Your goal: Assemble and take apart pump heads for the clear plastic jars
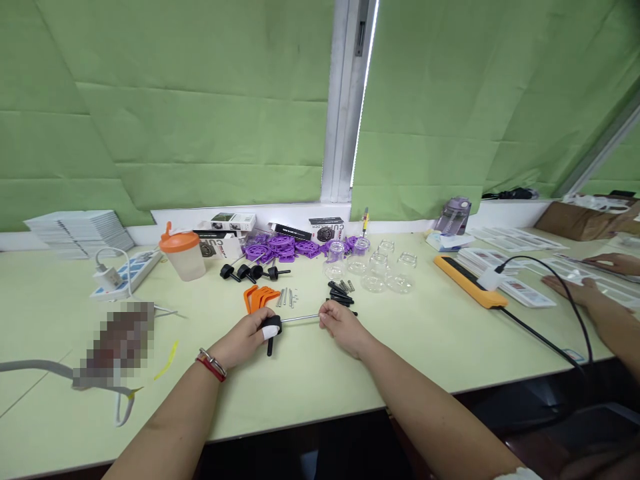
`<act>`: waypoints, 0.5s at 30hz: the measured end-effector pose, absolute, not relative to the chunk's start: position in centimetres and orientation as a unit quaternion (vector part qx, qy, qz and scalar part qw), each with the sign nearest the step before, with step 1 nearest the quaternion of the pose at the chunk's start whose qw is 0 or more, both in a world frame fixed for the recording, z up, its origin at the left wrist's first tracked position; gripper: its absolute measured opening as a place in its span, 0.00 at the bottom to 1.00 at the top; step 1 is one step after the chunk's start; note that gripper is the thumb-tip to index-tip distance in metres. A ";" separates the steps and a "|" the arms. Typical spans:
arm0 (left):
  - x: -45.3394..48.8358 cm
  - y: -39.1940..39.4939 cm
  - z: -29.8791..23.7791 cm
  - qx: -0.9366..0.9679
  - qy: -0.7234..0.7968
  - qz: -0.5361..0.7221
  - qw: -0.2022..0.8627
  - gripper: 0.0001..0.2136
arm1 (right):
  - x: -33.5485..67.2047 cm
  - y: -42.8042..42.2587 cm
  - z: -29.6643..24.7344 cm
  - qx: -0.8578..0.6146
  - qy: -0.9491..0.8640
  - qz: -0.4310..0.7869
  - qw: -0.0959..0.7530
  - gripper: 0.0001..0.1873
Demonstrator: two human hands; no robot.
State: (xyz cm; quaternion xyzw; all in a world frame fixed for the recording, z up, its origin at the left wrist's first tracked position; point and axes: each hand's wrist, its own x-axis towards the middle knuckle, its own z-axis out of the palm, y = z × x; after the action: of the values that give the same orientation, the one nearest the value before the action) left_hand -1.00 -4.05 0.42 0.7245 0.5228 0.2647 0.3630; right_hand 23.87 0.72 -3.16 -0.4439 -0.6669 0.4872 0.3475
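Observation:
My left hand is closed around a black round plastic part with a stubby handle, and a white wrap covers its thumb. From that part a thin metal rod sticks out to the right. The fingertips of my right hand pinch the rod's far end; whether they hold something small there is hidden. Just beyond my hands lie orange curved pieces, metal pins, black sticks and small springs. More black round parts with rods rest behind the orange pieces.
Purple plastic parts and printed boxes line the wall. Several clear cups stand right of centre. An orange-lidded cup and white power strip are left; an orange power strip and another person's hands are right.

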 end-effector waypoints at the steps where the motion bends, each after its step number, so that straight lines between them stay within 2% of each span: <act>1: -1.0 -4.0 0.4 0.724 0.522 0.264 0.365 0.11 | 23.9 0.8 -3.3 -0.445 -0.669 0.485 0.346 0.06; 15: -1.2 -3.9 0.1 0.731 0.522 0.260 0.354 0.12 | 23.9 1.1 -3.8 -0.447 -0.686 0.463 0.339 0.14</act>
State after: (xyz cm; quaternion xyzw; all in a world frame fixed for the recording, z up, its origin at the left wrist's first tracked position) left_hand -1.23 -3.90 0.12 0.7311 0.5222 0.2595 0.3542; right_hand 23.85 1.11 -3.81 -0.4474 -0.6859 0.4631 0.3390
